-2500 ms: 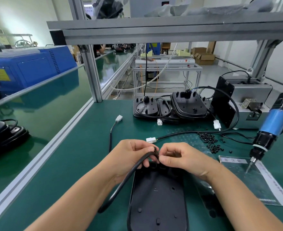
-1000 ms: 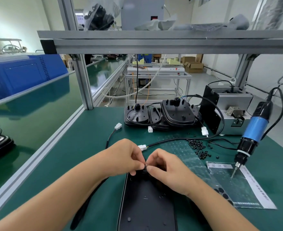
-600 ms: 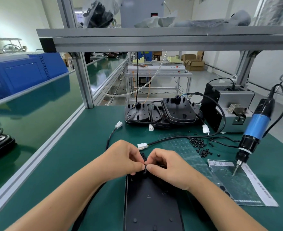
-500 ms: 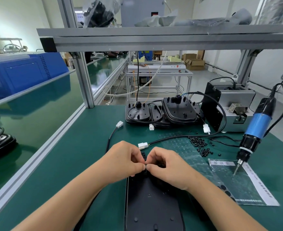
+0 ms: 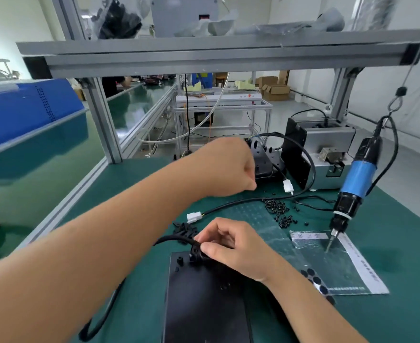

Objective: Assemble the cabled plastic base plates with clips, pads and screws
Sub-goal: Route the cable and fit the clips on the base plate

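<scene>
Green bench (image 5: 129,184): right hand (image 5: 231,246) pinches cable (image 5: 172,240) above base plate (image 5: 204,300); left hand (image 5: 226,167) fisted.

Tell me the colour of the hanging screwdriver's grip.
Blue, on the screwdriver, with black ends; head view, right side.

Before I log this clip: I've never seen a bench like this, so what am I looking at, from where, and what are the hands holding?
One camera, worn on a person's head, looks down at a green workbench; there is no robot. The right hand pinches a black cable fitting at the top edge of a black plastic base plate; the cable runs off to the left. The left hand is raised over the bench with curled fingers; whether it holds anything small cannot be told. On the mat lie a pile of black screws, a heap of black clips, a sheet of round black pads and a white connector. A blue electric screwdriver hangs at the right, and more base plates are stacked behind.
</scene>
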